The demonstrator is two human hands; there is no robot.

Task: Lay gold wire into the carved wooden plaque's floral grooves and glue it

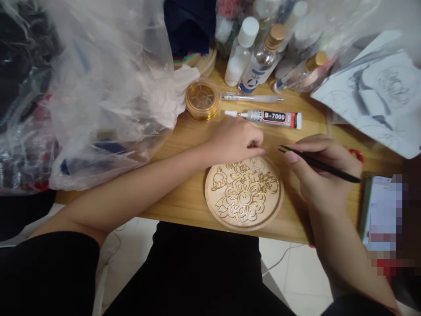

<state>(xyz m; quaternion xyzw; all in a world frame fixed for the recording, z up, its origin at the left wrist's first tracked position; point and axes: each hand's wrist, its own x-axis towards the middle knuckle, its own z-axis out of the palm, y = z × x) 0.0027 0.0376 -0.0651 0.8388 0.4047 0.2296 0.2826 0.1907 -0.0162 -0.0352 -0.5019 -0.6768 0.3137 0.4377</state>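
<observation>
A round wooden plate (244, 197) with a gold-outlined flower pattern lies at the table's front edge. My left hand (237, 138) is curled with its fingers folded, over the plate's back rim; what it holds, if anything, is hidden. To the right of the plate, my right hand (324, 169) grips black tweezers (320, 165), their tips pointing left and slightly apart. Just behind my left hand lies a B-7000 glue tube (274, 118). A round spool of gold wire (201, 100) sits behind my left wrist.
A pen (251, 97) lies behind the glue tube. Bottles (256, 66) stand at the back. Plastic bags (108, 87) fill the left side. Printed paper sheets (378, 94) are at the back right, and a phone (381, 210) lies at the right edge.
</observation>
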